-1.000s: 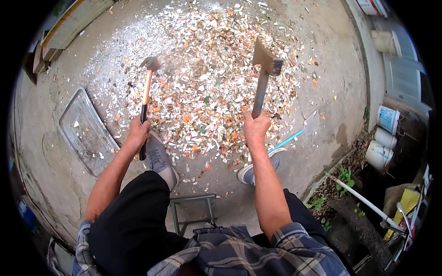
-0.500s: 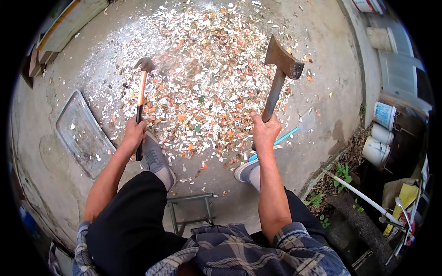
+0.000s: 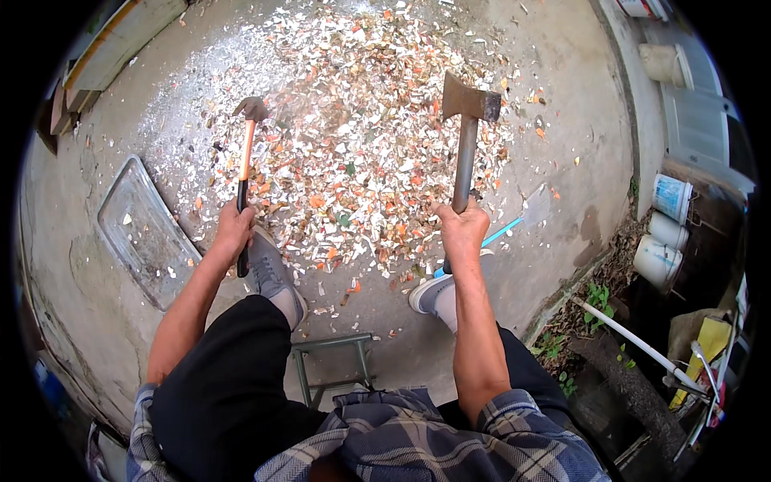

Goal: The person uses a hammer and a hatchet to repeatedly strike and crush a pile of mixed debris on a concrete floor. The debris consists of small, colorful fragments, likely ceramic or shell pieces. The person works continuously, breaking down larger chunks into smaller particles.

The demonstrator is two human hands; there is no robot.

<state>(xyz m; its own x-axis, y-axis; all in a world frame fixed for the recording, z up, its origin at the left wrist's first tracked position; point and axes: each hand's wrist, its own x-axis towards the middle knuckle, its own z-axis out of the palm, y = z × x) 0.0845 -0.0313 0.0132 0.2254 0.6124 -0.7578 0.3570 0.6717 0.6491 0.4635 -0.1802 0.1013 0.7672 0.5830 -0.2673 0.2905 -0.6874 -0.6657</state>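
Note:
My left hand [image 3: 235, 227] is closed round the black grip of a short-handled tool [image 3: 246, 151] with an orange upper shaft. Its dark, rusty head hangs over the left side of a wide spread of crushed white and orange fragments [image 3: 361, 153]; whether it is a small hoe or a hammer I cannot make out. Gripped in my right hand [image 3: 463, 233] is a rusty axe [image 3: 466, 157], head pointing away from me with its blade edge to the left. The axe head is above the right part of the fragments; contact with them cannot be made out.
A grey metal tray [image 3: 148, 237] lies at the left. Near my right shoe rests a blue-handled scoop-like thing [image 3: 504, 232]. Between my legs stands a green metal stool frame [image 3: 333, 345]. Several white buckets [image 3: 671, 199], a white pole [image 3: 634, 344] and plants [image 3: 598, 301] line the right side.
The axe in my right hand has swung left, its head now a little lower in the picture and its handle more upright. My left hand and its tool have hardly moved.

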